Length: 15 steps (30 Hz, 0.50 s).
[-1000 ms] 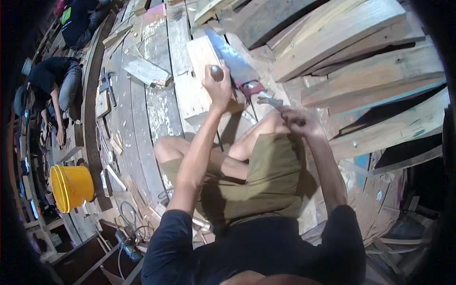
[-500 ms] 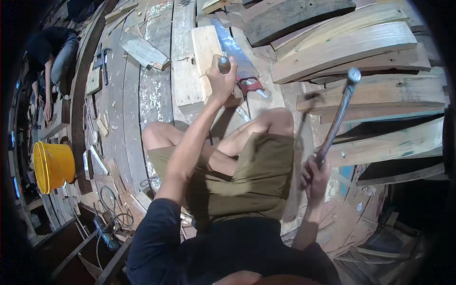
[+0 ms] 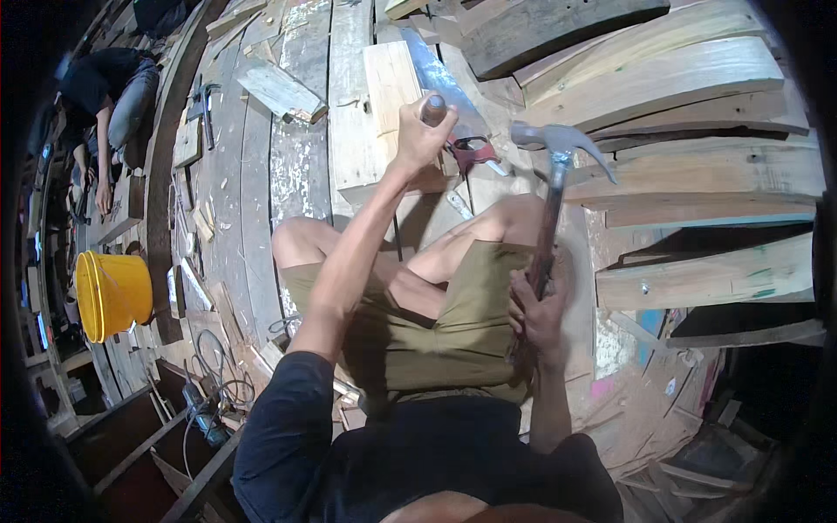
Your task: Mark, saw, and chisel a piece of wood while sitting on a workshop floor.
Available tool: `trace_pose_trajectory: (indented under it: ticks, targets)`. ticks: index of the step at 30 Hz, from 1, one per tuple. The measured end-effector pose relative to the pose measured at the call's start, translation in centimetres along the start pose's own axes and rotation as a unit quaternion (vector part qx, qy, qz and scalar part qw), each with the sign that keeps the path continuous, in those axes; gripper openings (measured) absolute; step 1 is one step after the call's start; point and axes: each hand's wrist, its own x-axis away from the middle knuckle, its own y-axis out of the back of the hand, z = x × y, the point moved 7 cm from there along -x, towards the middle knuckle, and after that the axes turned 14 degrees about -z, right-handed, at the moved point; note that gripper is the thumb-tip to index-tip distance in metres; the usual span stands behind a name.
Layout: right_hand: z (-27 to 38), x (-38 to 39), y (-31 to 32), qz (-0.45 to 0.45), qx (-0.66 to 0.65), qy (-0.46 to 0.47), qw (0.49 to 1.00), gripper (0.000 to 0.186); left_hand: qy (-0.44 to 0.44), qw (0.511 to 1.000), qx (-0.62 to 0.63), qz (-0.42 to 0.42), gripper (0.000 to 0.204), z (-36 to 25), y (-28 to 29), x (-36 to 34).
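My left hand (image 3: 418, 139) is closed round the upright wooden handle of a chisel (image 3: 433, 108), whose rounded butt shows above the fist; its blade is hidden below. The fist is over the right side of a pale timber block (image 3: 391, 83) lying on the planks. A claw hammer (image 3: 558, 142) is in my right hand (image 3: 538, 315), gripped low on the dark shaft, with the head raised in front of my right knee. Beside the block lies a handsaw (image 3: 443, 78) with a red handle.
Curved, thick timbers (image 3: 697, 170) are stacked at the right. An offcut (image 3: 283, 90) and another hammer (image 3: 206, 113) lie to the left. A yellow bucket (image 3: 113, 296) and a corded power tool (image 3: 205, 418) are at the left, where another person (image 3: 105, 96) bends over a timber.
The hammer in my right hand has swung left and turned, so its claw now shows. My left hand stays on the chisel; the view has shifted slightly.
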Motion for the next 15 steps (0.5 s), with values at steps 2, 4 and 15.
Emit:
trace_pose_trajectory:
  ticks: [2, 4, 15]
  targets:
    - [0.2, -0.6, -0.8, -0.038, 0.04, 0.045, 0.997, 0.021, -0.01, 0.999, 0.027, -0.019, 0.025, 0.0, 0.2, 0.0]
    - [-0.2, -0.7, -1.7, 0.01, 0.017, 0.016, 1.0, 0.025, 0.027, 0.998, 0.059, -0.018, 0.027, 1.3, 0.8, -0.1]
    - [6.5, -0.4, -5.0, -0.015, 0.218, 0.244, 0.945, 0.02, -0.015, 0.998, 0.053, -0.007, 0.022, 0.1, 0.8, 0.6]
